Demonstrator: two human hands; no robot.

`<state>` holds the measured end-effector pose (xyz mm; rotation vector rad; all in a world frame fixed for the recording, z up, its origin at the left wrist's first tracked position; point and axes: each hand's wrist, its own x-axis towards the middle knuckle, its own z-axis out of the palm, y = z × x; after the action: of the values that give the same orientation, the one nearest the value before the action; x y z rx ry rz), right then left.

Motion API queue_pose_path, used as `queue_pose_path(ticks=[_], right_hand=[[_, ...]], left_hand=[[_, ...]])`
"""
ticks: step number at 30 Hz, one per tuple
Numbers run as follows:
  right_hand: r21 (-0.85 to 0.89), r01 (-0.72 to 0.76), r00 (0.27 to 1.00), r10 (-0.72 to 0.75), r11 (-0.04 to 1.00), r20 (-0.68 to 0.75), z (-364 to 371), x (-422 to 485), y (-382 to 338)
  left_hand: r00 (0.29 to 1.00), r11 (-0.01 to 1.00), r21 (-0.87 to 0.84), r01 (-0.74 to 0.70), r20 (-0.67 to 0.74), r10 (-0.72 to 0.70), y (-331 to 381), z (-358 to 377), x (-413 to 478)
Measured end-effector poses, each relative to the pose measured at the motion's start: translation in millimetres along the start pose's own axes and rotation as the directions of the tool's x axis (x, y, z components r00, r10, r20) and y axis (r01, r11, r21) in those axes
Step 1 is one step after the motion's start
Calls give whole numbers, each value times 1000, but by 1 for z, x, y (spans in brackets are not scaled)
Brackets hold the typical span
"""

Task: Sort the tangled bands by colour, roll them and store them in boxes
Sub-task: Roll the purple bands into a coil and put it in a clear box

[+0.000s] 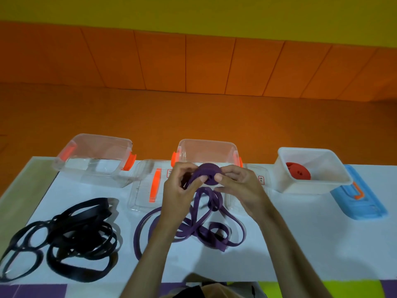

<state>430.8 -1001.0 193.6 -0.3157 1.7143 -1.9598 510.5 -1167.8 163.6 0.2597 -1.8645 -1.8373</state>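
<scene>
A purple roll is held above the surface, just in front of the middle box, and is gripped from both sides. The right hand is curled round the roll, with the thumb pressed against its near face. The left hand pinches the strand that feeds onto it. The loose purple band is draped from the roll down to the surface, where it lies in crossed loops between the forearms.

The step in hand is judged to be the winding of this band, and a good part of its length is not yet taken up. For a neat coil, the roll should be clamped flat by the right hand so that no turn slips sideways. The incoming strand should be laid flat, edge to edge, under light and even tension from the left hand. The crossed loops below are likely to snag, so they are best lifted free or shaken out before each new length is drawn in. Whether the strand is twisted where it meets the roll cannot be told, since that spot is covered by the fingers.

Once wound, the roll is probably meant for the middle box just behind it. A red roll is already stored in the white box at the right. The black bands lie heaped at the left, in front of the left box, not yet rolled.
</scene>
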Motion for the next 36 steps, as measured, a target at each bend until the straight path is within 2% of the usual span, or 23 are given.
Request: queue_pose_path(ticks=[4,8,10,12,14,17,20,23,27,28,31,32,34,36], right_hand=[[-10,76,996,-77,997,-38,-3,4,-11],[128,32,999,-32,991,-4,-2,5,-6],[186,-10,997,-5,983,80,-2,4,-1],[77,-25,980,10,997,196,-8,2,1],[-75,-10,970,28,997,243,-16,2,-2],[-91,-41,984,57,995,171,-18,2,-9],[-121,21,995,-8,992,103,-13,4,-12],[-112,64,993,-53,992,102,-14,5,-13],[-14,29,997,-28,999,74,-13,1,-7],[-58,3,996,2,998,88,-15,0,-6],[-347,-52,984,108,936,144,-25,-2,-7],[-360,-62,982,121,931,142,-27,-2,-7],[-272,-58,991,89,961,102,-24,-4,-7],[-191,-16,999,24,981,39,-20,-5,-8]], left_hand=[[1000,1000,-25,-16,-20,15,1,7,1],[999,996,-84,-24,-37,21,7,10,2],[1000,994,-109,-12,-17,10,12,11,4],[999,997,-73,-38,3,38,15,8,7],[997,998,-1,-58,42,58,15,5,9],[992,999,37,-37,119,32,13,7,7],[998,1000,1,13,66,-13,11,10,7],[1000,999,-40,3,20,-2,9,10,5],[999,998,-62,16,47,-13,9,4,5],[997,998,-54,34,69,-30,8,2,5],[989,997,9,83,126,-83,4,-7,2],[986,996,43,79,146,-84,4,-8,1],[983,996,82,46,176,-60,6,-7,1],[988,996,87,17,148,-30,9,-6,3]])
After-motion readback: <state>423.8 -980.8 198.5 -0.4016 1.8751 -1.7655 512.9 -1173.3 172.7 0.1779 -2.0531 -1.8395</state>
